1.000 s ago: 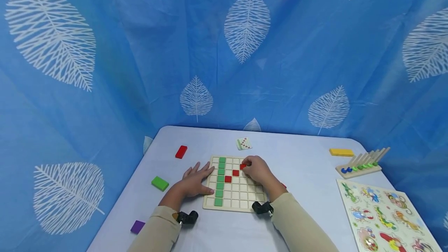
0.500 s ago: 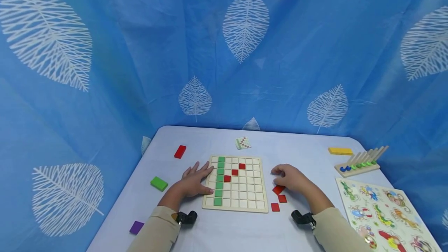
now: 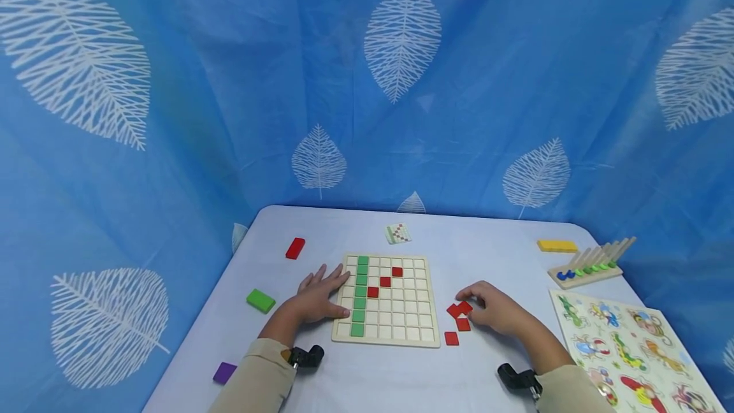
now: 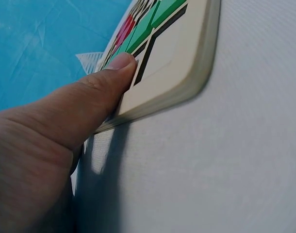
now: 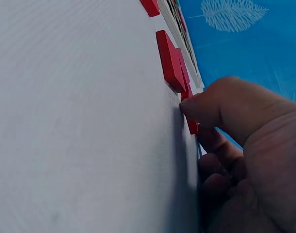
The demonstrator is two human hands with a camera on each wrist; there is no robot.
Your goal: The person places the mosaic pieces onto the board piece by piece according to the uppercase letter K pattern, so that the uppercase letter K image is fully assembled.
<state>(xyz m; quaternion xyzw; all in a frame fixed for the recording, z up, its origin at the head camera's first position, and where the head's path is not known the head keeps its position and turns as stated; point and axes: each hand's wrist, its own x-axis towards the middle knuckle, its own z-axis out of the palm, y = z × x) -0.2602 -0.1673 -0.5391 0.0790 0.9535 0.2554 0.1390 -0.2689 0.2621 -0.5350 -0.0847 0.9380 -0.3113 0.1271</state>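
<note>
A wooden grid board (image 3: 395, 340) lies on the white table, with a column of green tiles (image 3: 359, 303) and a diagonal of red tiles in its squares. My left hand (image 3: 315, 299) rests on the board's left edge with fingers spread. In the left wrist view its thumb (image 4: 97, 87) presses the board's rim near a corner. To the right of the board, my right hand (image 3: 497, 308) pinches a red square tile (image 3: 466, 307) between thumb and forefinger. Several loose red tiles (image 3: 463, 324) lie beside it, also seen as red tiles (image 5: 170, 63) in the right wrist view.
Behind the board lies a small pattern card (image 3: 398, 233). Red (image 3: 295, 248), green (image 3: 260, 301) and purple blocks (image 3: 224, 373) lie at the left. A yellow block (image 3: 557, 246), a peg stand with beads (image 3: 590, 268) and a picture puzzle board (image 3: 636, 349) are at the right.
My right hand has left the red tile on the board's upper part and moved right and toward me to the loose red tiles. My left hand has stayed in place.
</note>
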